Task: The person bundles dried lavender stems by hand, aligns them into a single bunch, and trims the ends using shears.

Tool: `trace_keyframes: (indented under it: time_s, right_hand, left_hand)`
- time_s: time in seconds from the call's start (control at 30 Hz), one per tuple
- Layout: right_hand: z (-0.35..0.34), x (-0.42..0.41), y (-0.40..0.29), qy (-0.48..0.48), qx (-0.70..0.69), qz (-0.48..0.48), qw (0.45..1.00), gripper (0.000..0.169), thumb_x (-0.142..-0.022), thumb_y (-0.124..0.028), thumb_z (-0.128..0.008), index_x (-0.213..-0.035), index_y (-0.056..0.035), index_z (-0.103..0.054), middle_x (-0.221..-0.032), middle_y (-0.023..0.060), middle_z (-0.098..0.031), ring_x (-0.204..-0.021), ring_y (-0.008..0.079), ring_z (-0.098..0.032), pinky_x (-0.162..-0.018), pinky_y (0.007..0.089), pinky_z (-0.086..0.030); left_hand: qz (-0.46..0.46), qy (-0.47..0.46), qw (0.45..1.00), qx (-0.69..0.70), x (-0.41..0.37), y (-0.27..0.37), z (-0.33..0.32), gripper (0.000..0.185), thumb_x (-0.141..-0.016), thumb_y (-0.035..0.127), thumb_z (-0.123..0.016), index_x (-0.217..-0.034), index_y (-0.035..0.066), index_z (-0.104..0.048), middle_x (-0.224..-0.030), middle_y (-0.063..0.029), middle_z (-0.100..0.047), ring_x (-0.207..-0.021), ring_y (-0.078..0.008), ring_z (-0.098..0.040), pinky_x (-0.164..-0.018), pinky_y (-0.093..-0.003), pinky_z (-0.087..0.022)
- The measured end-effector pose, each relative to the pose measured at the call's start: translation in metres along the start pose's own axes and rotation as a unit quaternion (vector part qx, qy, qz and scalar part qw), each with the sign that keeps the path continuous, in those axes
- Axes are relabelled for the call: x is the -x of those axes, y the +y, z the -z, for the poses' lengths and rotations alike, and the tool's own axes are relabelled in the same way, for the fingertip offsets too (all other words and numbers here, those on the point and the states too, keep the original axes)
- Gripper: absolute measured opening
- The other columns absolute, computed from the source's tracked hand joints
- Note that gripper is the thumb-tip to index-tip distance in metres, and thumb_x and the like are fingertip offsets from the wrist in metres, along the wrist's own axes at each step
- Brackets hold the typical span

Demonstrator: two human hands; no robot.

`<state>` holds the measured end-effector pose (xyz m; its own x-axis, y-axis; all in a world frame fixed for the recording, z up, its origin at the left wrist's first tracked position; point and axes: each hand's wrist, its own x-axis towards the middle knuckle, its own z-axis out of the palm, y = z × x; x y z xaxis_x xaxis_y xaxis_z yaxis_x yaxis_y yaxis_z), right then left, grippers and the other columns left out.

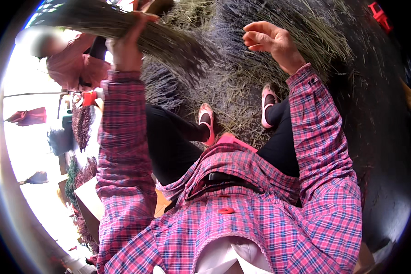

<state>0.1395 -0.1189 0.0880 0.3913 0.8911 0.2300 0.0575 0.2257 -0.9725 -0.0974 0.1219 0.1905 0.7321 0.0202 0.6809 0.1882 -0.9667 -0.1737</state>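
Note:
My left hand (128,46) grips a thick bundle of dried lavender stems (173,44) at the upper left, raised above the floor. The bundle lies slantwise, its cut stem ends blurred towards the middle. Apart from it, my right hand (272,41) hangs in the air with fingers curved and nothing between them. Beneath that hand spreads a large pile of lavender (294,30) with loose stems. A smaller heap of lavender heads (161,82) rests on the floor below the held bundle.
Stem litter (239,99) covers the floor around my pink shoes (207,120). Beneath me shows a pink plastic seat (238,140). Another person (77,63) is at the upper left. Dried reddish plants (82,126) and a cardboard box (90,202) are at the left; a red plastic stool (380,17) stands far right.

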Motion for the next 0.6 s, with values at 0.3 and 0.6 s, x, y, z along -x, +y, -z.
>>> trace_keyframes:
  time_s: [0.3, 0.6]
  right_hand:
    - [-0.073, -0.02, -0.002, -0.184, -0.077, 0.033, 0.979, 0.067, -0.08, -0.041, -0.073, -0.128, -0.002, -0.049, -0.119, 0.0118, -0.059, -0.111, 0.0223, -0.055, -0.1, 0.0366, -0.043]
    - [-0.136, -0.023, 0.055, -0.128, -0.127, -0.143, 0.973, 0.044, -0.083, -0.028, -0.073, -0.116, -0.0003, -0.062, -0.105, 0.0044, -0.066, -0.096, 0.0118, -0.058, -0.087, 0.0271, -0.047]
  left_hand:
    - [0.39, -0.058, 0.611, 0.686, 0.042, 0.122, -0.052, 0.029, -0.079, 0.004, -0.071, -0.107, 0.002, -0.063, -0.1, -0.0057, -0.066, -0.09, -0.0159, -0.063, -0.083, -0.0316, -0.052]
    - [0.411, -0.14, 0.489, 0.756, 0.116, 0.089, -0.063, 0.029, -0.083, 0.011, -0.071, -0.108, 0.0, -0.061, -0.099, -0.0037, -0.065, -0.088, -0.0129, -0.062, -0.079, -0.03, -0.052]
